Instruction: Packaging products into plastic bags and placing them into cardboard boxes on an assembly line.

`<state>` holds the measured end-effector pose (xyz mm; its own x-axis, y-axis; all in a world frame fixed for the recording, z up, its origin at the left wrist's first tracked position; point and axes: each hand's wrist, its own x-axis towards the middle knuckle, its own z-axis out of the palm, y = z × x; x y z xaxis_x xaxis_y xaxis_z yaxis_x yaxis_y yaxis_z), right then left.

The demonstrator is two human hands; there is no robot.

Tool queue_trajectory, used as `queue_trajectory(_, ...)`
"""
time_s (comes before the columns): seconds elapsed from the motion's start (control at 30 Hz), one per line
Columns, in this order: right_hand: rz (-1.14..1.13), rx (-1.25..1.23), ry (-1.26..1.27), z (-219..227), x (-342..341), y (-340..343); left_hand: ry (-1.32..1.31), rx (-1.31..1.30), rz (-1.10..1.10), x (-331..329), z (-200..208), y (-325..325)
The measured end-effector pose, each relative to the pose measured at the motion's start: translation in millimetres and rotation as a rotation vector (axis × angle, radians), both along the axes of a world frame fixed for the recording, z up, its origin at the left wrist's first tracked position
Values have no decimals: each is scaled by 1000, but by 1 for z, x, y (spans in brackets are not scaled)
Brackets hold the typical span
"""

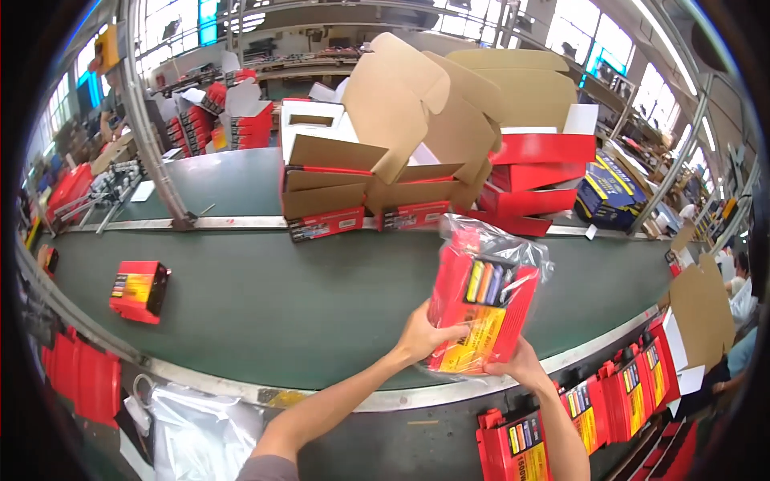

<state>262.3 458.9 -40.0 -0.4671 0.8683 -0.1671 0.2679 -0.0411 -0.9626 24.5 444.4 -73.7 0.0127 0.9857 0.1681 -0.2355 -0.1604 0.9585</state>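
Note:
Over the near side of the green conveyor belt (pixel 265 297), both hands hold a red, box-shaped unit (pixel 513 309) with a yellow label and coloured stripes, tilted slightly. A clear plastic bag (pixel 532 253) is around it, its loose end crumpled at the far side. My left hand (pixel 420 335) grips its left side, with the thumb across the label. At the lower right corner, my right hand (pixel 520 365) closes on the unit from below. Another red unit (pixel 138 290) lies unbagged on the belt at the left.
Open cardboard boxes (pixel 333 200) stand beyond the belt's far rail, beside stacked red boxes (pixel 537 172) and a blue box (pixel 607 192). More red units (pixel 584 417) line the near right. A stack of clear bags (pixel 200 433) lies near left. People are at the far right.

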Motion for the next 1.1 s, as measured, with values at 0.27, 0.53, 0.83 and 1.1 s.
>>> queue_trajectory(0.27,-201,-360,1070,51,-53,-172,-662,-622,-63,-12,53,-150)
queue_trajectory(0.53,-709,-359,878,25,-123,-321,-270,-417,259,-7,53,-322)
queue_trajectory(0.83,-1135,-88,915,74,98,-414,473,-93,-763,117,98,-338)
queue_trajectory(1.1,-1431,273,942,66,321,-384,529,80,-445,258,127,-169)
